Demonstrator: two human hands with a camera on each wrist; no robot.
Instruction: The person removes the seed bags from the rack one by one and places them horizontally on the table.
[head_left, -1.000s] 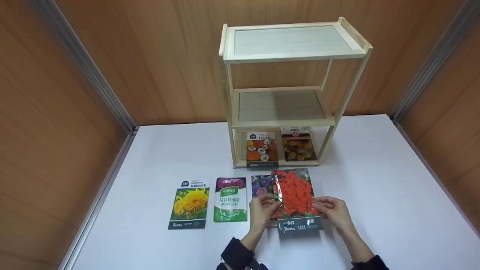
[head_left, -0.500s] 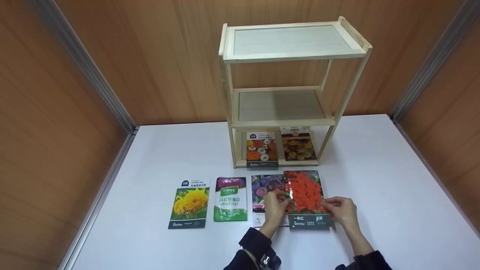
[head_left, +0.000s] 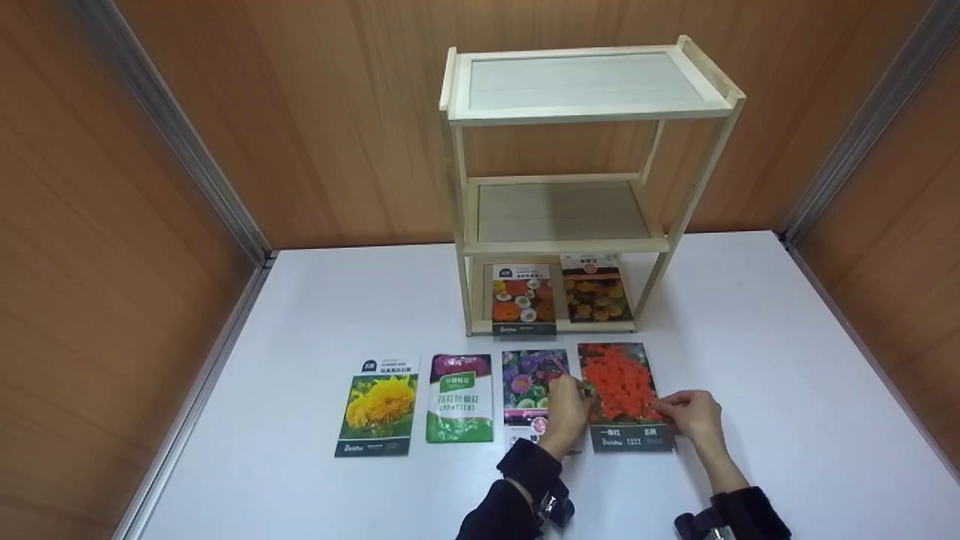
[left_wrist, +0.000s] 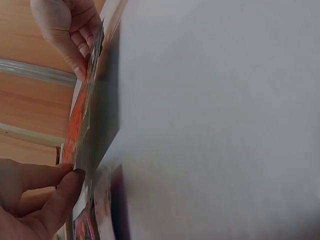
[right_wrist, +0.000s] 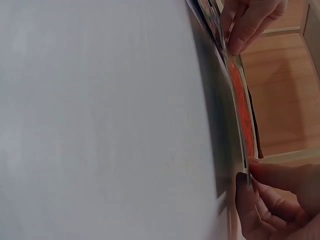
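Both hands pinch a seed packet with red flowers point(head_left: 619, 386) by its two long sides. The left hand point(head_left: 568, 411) grips its left edge between thumb and finger, and the right hand point(head_left: 694, 420) holds the right edge. In the left wrist view the packet point(left_wrist: 77, 122) stands a little off the white table, with a shadow beneath. Under and beside the left hand lies a purple-flower seed packet point(head_left: 523, 380), partly covered by that hand. Further left lie a green and white packet point(head_left: 460, 401) and a yellow-flower packet point(head_left: 379, 405).
A wooden three-tier shelf point(head_left: 566, 246) stands at the back of the white table point(head_left: 300, 315). On its bottom tier lie an orange and white flower packet point(head_left: 523, 300) and a dark packet with yellow-orange flowers point(head_left: 596, 296). Wood-grain panels point(head_left: 337, 135) enclose the table.
Both hands have carried the red-flower packet to the right and lower toward the table. The purple-flower packet, formerly half covered by it, now shows more fully.
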